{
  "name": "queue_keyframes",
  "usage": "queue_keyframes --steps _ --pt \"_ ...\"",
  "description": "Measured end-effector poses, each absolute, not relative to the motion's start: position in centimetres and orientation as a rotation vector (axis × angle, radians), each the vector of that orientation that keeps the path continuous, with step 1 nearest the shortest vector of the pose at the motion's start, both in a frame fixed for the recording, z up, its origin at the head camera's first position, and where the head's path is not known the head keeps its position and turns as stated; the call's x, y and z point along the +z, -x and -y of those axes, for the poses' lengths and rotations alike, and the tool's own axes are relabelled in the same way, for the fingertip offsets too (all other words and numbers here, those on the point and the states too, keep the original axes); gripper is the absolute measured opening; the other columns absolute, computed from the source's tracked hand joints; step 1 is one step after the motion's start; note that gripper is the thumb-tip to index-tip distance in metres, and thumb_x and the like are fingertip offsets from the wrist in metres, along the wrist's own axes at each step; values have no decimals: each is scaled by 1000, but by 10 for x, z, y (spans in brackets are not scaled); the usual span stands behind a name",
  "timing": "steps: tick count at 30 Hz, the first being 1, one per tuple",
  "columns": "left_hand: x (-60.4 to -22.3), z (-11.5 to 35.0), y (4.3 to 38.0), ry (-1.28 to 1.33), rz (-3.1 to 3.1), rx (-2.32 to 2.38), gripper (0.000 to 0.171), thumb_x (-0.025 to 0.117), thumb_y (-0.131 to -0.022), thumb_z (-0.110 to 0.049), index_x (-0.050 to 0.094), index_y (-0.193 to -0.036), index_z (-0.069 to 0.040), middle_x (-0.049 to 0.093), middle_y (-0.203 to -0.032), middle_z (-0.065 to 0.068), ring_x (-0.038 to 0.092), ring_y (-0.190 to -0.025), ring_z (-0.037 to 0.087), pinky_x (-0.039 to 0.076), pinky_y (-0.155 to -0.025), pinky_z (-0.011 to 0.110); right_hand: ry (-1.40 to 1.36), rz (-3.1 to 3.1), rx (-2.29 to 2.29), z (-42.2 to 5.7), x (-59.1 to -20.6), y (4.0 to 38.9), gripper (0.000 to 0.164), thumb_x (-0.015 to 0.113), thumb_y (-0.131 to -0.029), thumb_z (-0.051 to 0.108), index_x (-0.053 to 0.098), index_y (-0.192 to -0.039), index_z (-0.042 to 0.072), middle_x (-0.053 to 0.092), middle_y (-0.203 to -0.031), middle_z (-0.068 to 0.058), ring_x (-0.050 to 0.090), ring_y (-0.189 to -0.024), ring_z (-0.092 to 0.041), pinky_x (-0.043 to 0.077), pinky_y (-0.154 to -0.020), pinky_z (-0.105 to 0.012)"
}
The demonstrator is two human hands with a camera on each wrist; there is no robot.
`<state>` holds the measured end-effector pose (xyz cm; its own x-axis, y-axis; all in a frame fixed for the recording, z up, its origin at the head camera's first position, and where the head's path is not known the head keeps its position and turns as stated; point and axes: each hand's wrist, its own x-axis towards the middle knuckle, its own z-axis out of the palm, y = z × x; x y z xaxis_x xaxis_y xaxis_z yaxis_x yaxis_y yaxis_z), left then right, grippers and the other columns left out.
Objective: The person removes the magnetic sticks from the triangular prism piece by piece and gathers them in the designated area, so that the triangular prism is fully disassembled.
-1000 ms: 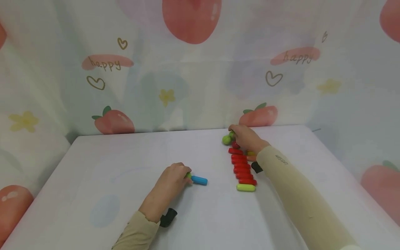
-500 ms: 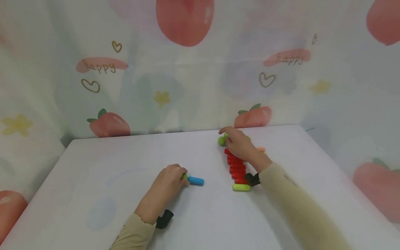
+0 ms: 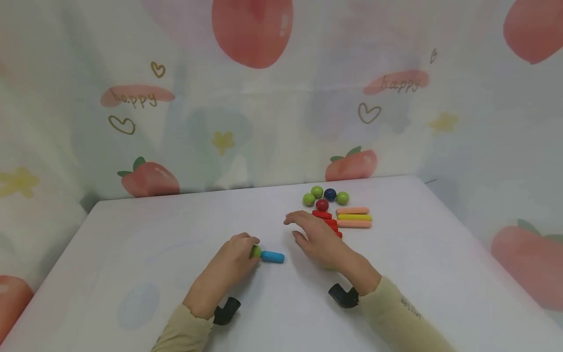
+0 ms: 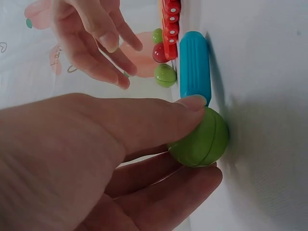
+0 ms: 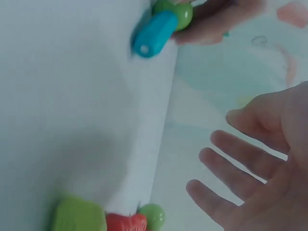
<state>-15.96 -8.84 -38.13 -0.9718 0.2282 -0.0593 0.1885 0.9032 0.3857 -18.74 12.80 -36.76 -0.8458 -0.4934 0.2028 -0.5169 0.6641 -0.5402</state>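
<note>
My left hand [image 3: 228,264] pinches a green ball [image 4: 204,142] between thumb and fingers, low over the white table. Against that ball lies one end of a ridged blue stick [image 3: 272,256], pointing toward the right. My right hand [image 3: 323,242] hovers to the right of the blue stick with its fingers spread and relaxed, nothing in them. Behind and under it in the head view is a row of red sticks [image 3: 322,214], partly hidden by the hand. A yellow-green stick [image 5: 79,214] at the row's near end shows best in the right wrist view.
Near the table's back edge sit several small balls: green [image 3: 342,197], dark blue [image 3: 330,194] and red [image 3: 322,205]. Two peach sticks [image 3: 354,224] and a yellow stick [image 3: 354,217] lie right of the red row. A printed curtain [image 3: 264,122] hangs behind the table [image 3: 154,234].
My right hand has come away from the balls at the back, moving nearer and to the left, uncovering the balls and peach sticks. The left hand keeps its pinch on the green ball.
</note>
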Motion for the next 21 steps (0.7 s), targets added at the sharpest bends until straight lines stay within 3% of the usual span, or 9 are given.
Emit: queue_keyframes --steps 11,21 --pt "-376 89 159 -355 -2951 571 35 78 -83 -6 70 -117 2 69 -115 14 65 -95 19 58 -85 35 -975 2889 840 -107 -375 165 34 67 -93 9 63 -127 9 60 -136 -6 57 -127 -25 53 -101 -40" --pt "-375 87 156 -492 -2962 610 27 78 -83 -4 72 -109 4 70 -104 13 64 -92 19 55 -78 31 -1087 3051 769 -97 -385 156 36 65 -95 11 61 -130 6 62 -129 -4 60 -119 -20 52 -102 -37"
